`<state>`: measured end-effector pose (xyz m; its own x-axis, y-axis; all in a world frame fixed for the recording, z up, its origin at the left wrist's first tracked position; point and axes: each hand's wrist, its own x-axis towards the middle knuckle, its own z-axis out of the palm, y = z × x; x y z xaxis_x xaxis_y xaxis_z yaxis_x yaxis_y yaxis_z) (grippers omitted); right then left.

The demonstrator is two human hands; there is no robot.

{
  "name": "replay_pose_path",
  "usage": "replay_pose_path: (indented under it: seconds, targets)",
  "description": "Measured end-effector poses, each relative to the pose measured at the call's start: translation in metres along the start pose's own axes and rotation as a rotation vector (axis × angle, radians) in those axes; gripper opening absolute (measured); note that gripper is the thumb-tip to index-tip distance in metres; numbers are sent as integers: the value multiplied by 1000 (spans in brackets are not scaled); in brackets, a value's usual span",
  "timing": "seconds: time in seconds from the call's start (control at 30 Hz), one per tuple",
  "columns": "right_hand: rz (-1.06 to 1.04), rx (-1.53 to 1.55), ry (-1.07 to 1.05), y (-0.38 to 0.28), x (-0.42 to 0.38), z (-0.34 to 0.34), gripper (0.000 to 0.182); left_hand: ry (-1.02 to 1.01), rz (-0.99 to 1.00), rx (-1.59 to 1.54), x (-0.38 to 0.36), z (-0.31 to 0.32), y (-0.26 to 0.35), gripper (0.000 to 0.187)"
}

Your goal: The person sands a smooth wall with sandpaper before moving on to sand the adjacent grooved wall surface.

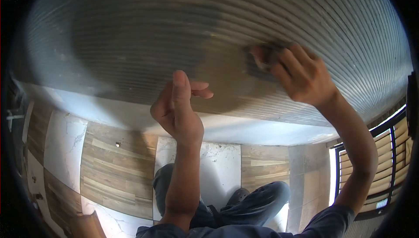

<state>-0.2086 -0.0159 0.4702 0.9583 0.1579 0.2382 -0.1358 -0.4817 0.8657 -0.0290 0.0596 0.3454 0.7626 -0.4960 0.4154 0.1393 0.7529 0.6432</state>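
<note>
A large grey ribbed surface (152, 54) fills the upper part of the view. Near its lower edge, left of the middle, my left hand (179, 107) is raised with the thumb up and the fingers partly curled and apart, holding nothing. Farther right, my right hand (301, 72) has its fingers wrapped round a small dark item (264, 57) against the ribbed surface. Motion blurs that item, and the fingers cover part of it, so its kind cannot be made out.
Below the ribbed surface runs a smooth pale band (218, 126). The floor (118, 164) has wood-look and white marbled tiles. My bent legs in jeans (257, 203) are at the bottom. A dark-framed slatted panel (379, 164) stands at the right, and a brown object (87, 226) at the lower left.
</note>
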Motion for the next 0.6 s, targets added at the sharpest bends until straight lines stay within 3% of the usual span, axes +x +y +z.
replay_pose_path:
  seconds: [0.13, 0.23, 0.37, 0.47, 0.6]
  targets:
    - [69, -13, -141, 10, -83, -17, 14, -106, 51, 7, -15, 17, -19, 37]
    - [99, 51, -128, 9, -84, -18, 15, -223, 117, 45, -22, 24, -15, 34]
    - [78, 31, -95, 11, -89, -11, 17, -250, 195, 51, -23, 27, -20, 31]
    - [60, 25, -103, 22, -98, -17, 17, -200, 68, 236, -23, 27, -25, 43]
    - [22, 0, -82, 28, -129, -19, 16, -179, 101, 120, -18, 25, -40, 33]
